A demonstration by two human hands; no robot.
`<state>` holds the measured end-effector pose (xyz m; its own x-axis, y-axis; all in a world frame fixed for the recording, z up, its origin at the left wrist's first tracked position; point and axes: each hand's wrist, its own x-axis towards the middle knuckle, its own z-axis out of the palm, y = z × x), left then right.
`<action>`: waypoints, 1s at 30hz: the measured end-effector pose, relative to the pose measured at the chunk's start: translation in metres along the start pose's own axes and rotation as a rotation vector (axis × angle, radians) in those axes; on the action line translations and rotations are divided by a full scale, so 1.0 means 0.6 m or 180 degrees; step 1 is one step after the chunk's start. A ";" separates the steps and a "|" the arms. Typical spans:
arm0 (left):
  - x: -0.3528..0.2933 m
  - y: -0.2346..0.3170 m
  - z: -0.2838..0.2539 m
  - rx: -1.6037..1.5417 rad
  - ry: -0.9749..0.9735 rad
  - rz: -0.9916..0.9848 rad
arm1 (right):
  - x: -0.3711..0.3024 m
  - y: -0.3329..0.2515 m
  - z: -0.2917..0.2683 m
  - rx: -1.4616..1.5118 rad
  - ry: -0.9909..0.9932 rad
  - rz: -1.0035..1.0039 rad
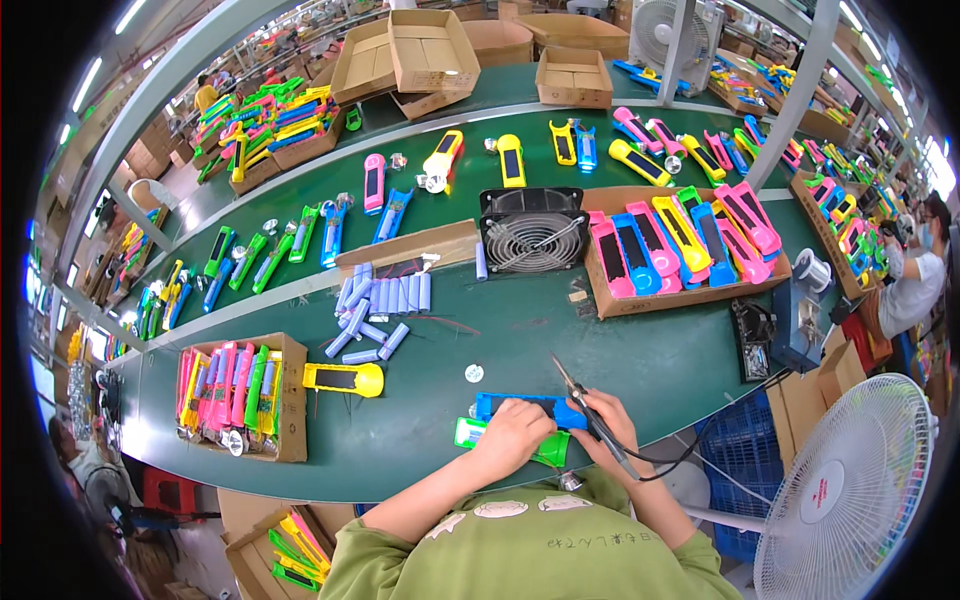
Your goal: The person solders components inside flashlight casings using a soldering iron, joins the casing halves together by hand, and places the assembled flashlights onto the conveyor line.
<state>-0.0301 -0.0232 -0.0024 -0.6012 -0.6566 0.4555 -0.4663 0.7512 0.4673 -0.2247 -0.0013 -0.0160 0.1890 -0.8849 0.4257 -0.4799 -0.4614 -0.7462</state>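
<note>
My left hand (515,432) is closed on a blue flashlight casing (533,405) with a dark panel, near the table's front edge. My right hand (610,420) grips a soldering iron (600,425), its tip pointing up and away to the left; that hand is also against the casing's right end. Partly under my left hand and forearm lies a green casing (550,452). A small silver lamp reflector (570,480) sits close to my shirt. Just beyond the blue casing, a round white disc (474,373) rests on the table.
Purple battery cells (385,300) are heaped left of centre, near a yellow casing (343,379). Cartons of casings stand at left (292,400) and right (640,300). A black fan (532,240) faces me. A solder spool (812,268) and large white fan (840,490) are at right.
</note>
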 end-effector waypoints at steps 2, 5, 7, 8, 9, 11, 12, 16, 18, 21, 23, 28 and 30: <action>0.004 0.001 0.005 -0.0034 0.0136 -0.0139 | 0.007 0.002 0.002 0.0102 -0.0023 0.0094; 0.000 -0.006 0.019 0.0216 0.0040 -0.0974 | 0.005 0.004 -0.008 0.0363 -0.0401 0.0526; 0.007 -0.014 0.018 0.0346 -0.0038 -0.1034 | 0.018 0.015 -0.016 0.0378 -0.0323 0.0316; 0.011 -0.017 0.017 0.0541 -0.0138 -0.1036 | 0.017 0.019 -0.021 0.0380 -0.0212 0.0042; 0.010 -0.020 0.018 0.0585 -0.0200 -0.1051 | 0.015 0.017 -0.026 0.0231 0.0014 -0.0181; 0.023 -0.014 0.004 0.0490 -0.0154 -0.1163 | 0.026 0.011 -0.052 -0.0053 0.0180 -0.0458; 0.026 -0.015 -0.001 0.0285 -0.0110 -0.1261 | 0.029 0.002 -0.069 -0.0179 0.0126 -0.0518; 0.036 -0.029 0.001 0.0106 -0.0171 -0.1493 | 0.011 0.016 -0.087 0.0141 0.0361 -0.0356; 0.038 -0.028 0.002 0.0088 -0.0190 -0.1514 | -0.005 0.017 -0.068 0.1063 0.0552 0.0311; 0.039 -0.018 0.000 0.0240 -0.0289 -0.1567 | -0.018 0.027 -0.051 0.2254 0.0785 0.1160; 0.040 -0.014 -0.001 0.0357 -0.0460 -0.1533 | -0.021 0.033 -0.045 0.2497 0.0849 0.1530; 0.045 -0.014 0.002 0.0584 -0.0617 -0.1512 | -0.014 0.039 -0.041 0.2440 0.0823 0.1876; 0.046 -0.014 0.002 0.0655 -0.0668 -0.1514 | -0.013 0.040 -0.038 0.2456 0.0831 0.1888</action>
<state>-0.0433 -0.0476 0.0054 -0.4001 -0.9145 0.0602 -0.8221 0.3871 0.4174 -0.2573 -0.0044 -0.0256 -0.1384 -0.9861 -0.0921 0.2679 0.0523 -0.9620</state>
